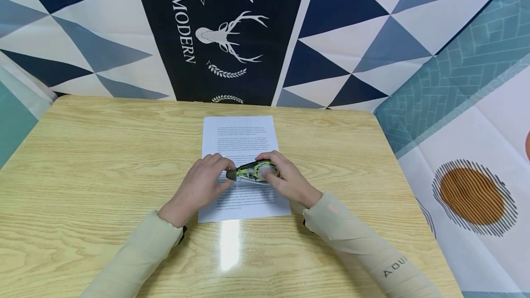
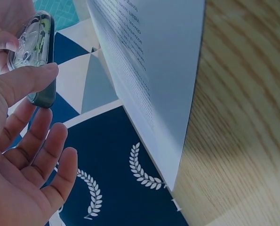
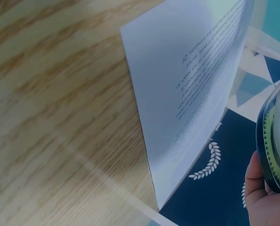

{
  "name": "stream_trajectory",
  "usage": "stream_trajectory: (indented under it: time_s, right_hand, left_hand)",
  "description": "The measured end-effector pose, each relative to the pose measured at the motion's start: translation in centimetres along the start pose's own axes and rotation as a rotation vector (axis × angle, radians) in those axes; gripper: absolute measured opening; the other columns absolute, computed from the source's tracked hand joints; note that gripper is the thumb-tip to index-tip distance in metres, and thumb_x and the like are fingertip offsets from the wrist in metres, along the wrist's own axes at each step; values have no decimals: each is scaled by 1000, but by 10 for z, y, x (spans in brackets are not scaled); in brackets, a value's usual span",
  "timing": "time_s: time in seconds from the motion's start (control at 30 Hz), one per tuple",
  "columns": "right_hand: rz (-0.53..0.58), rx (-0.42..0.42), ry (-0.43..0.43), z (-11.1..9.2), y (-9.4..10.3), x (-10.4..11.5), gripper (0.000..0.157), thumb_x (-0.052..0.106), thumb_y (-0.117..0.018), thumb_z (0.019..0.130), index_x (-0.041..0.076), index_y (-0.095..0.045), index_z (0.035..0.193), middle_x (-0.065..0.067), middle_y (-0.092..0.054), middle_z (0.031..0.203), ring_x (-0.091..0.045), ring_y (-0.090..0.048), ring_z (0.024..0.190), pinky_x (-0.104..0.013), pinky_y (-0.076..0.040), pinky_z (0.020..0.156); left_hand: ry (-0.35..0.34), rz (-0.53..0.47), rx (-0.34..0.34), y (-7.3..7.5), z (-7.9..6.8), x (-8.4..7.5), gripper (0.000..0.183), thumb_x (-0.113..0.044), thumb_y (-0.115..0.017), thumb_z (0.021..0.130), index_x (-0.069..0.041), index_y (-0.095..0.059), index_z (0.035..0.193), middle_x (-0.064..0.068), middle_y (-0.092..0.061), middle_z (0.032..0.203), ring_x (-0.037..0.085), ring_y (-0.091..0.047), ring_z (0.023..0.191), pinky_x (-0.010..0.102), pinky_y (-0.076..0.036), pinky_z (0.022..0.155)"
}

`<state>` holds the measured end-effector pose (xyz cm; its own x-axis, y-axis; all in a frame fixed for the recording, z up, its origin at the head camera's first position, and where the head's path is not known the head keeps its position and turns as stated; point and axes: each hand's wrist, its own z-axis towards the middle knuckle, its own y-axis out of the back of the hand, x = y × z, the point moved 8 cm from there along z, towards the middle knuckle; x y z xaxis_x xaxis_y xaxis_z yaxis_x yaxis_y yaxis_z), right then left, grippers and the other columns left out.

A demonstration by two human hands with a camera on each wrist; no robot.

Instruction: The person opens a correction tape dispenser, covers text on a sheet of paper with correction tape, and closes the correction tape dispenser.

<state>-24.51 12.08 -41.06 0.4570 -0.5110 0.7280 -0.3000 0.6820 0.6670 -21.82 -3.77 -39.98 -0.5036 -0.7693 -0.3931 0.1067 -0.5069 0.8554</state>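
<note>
A correction tape dispenser (image 1: 250,172) with a clear body and green gears is held above a printed sheet of paper (image 1: 242,130). My right hand (image 1: 291,182) grips its wide rear end, thumb on top. At the narrow end, my left hand (image 1: 203,182) pinches the dark cap (image 1: 231,175) between thumb and index finger. The left wrist view shows the thumb across the cap (image 2: 44,96), with the other fingers spread loosely below. In the right wrist view, the green gear (image 3: 270,141) shows at the frame's edge and much of the right hand is cut off.
The paper lies flat on a wood-grain table (image 1: 103,160), its lines of text running across. Behind the table hangs a patterned cloth (image 1: 223,36) with triangles, a deer head and the word MODERN. Another patterned cloth (image 1: 468,197) hangs on the right.
</note>
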Motion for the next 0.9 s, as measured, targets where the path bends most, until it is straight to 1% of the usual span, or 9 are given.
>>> stream_trajectory:
  time_s: [0.2,0.6,0.9]
  right_hand:
    - [18,-9,-5,0,0,-1,34,8,-50,90,15,-53,123,-4,-57,116,-16,-54,95,-32,-44,84]
    - [30,-23,-5,2,0,-2,34,7,-49,90,12,-53,124,-4,-57,117,-16,-54,96,-33,-43,86]
    - [40,-30,-6,2,0,-4,35,6,-49,89,13,-52,124,-4,-57,118,-16,-53,96,-33,-43,86]
  left_hand:
    - [3,-6,1,0,0,0,27,-16,-75,78,-15,-63,102,-1,-62,97,17,-56,90,37,-47,82]
    - [-4,-5,-15,1,1,-1,28,-15,-75,78,-14,-62,103,-1,-62,99,19,-57,94,38,-47,86]
    - [-12,5,-28,1,2,-2,30,-15,-76,77,-12,-62,103,0,-62,99,19,-57,92,37,-47,85]
